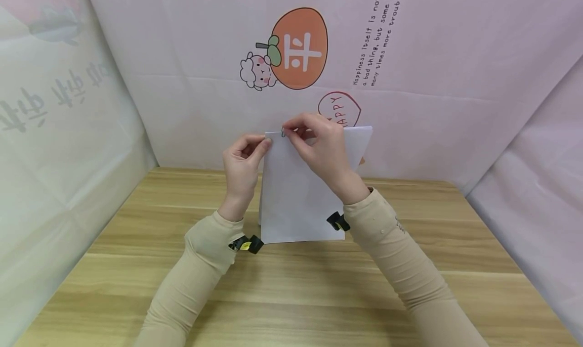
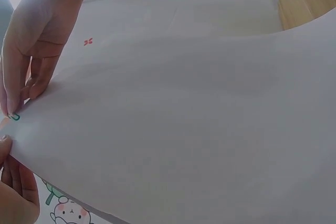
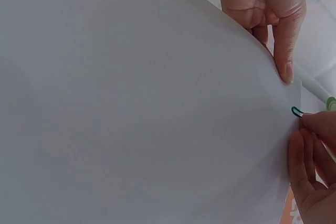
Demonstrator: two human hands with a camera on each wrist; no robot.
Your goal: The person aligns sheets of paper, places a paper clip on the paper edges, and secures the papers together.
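White sheets of paper are held upright above the table, their top edge facing the back wall. At the top left corner my left hand pinches the paper between thumb and fingers. My right hand pinches a small green paper clip at the top edge, a little right of that corner. The clip's loop lies over the paper's face in the right wrist view. In the left wrist view the paper hides much of the scene, and the clip shows under the right fingertips.
A wood-grain table lies under the arms. Behind it hangs a pale printed cloth with an orange fruit drawing and lettering. More cloth hangs at both sides. A dark wrist camera sits on the left cuff, another on the right.
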